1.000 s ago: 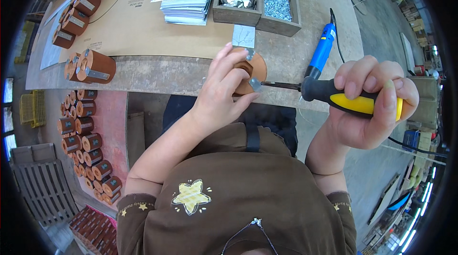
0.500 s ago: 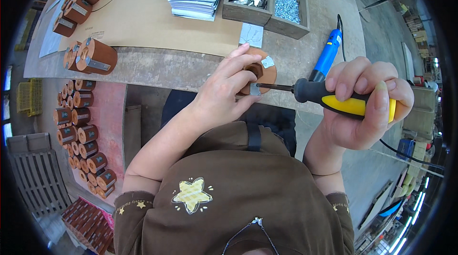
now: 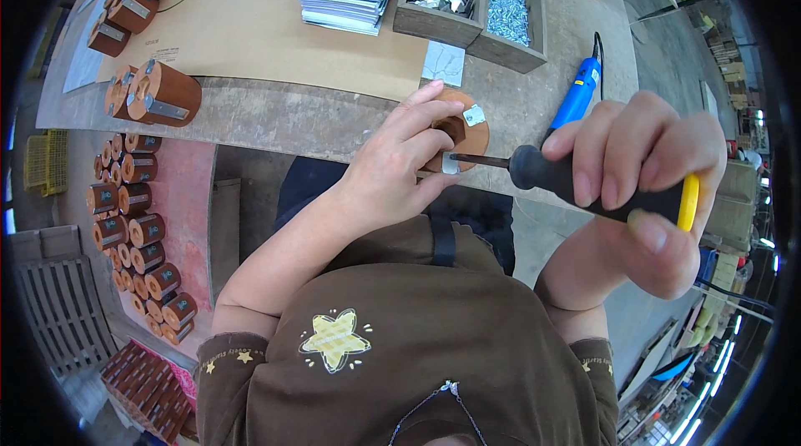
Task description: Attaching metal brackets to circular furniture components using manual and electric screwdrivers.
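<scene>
My left hand (image 3: 399,150) grips a round brown wooden piece (image 3: 473,139) with a hollow middle at the table's near edge. Two small metal plates sit on its rim; one metal plate (image 3: 450,164) lies beside my thumb and fingertips. My right hand (image 3: 638,171) is wrapped round a screwdriver (image 3: 538,172) with a black and yellow handle. Its shaft points left, and the tip meets the metal plate near my left fingers. Whether a screw is under the tip is too small to tell.
A blue electric screwdriver (image 3: 577,91) lies on the table at right. Wooden boxes (image 3: 509,52) of small metal parts and a stack of printed sheets (image 3: 342,12) stand behind. Brown wooden cylinders (image 3: 171,95) stand at left, with several more on a lower red surface (image 3: 185,212).
My right fingers have shifted and loosened their wrap on the screwdriver handle, which has turned so less yellow shows. My left hand keeps its hold on the wooden piece.
</scene>
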Tool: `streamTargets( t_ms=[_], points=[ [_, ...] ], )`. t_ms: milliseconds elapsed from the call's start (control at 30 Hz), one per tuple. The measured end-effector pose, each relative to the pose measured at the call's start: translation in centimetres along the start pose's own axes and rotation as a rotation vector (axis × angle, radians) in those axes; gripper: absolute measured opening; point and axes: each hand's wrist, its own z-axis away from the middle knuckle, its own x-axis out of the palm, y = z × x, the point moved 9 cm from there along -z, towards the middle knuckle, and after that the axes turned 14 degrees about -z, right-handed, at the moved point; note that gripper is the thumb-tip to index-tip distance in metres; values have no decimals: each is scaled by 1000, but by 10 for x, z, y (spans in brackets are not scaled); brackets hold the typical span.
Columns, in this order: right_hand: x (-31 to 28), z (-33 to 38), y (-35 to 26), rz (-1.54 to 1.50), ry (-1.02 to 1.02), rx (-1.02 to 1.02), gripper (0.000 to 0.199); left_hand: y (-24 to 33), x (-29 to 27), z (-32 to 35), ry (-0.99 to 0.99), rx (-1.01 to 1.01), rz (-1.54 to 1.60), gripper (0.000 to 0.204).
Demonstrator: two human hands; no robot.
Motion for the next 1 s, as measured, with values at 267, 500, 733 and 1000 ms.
streamTargets(
  t_ms=[267,500,733,1000],
  points=[
    [13,-16,17,-139,16,137,25,0,2,-3,9,17,3,29],
    [15,-22,32,-186,167,66,24,-7,-3,4,38,-9,11,28],
    [2,5,0,410,395,-173,31,-5,4,-2,-5,-7,87,34],
    [0,-22,24,-193,-251,61,35,-4,4,-5,-79,0,94,29]
  ],
)
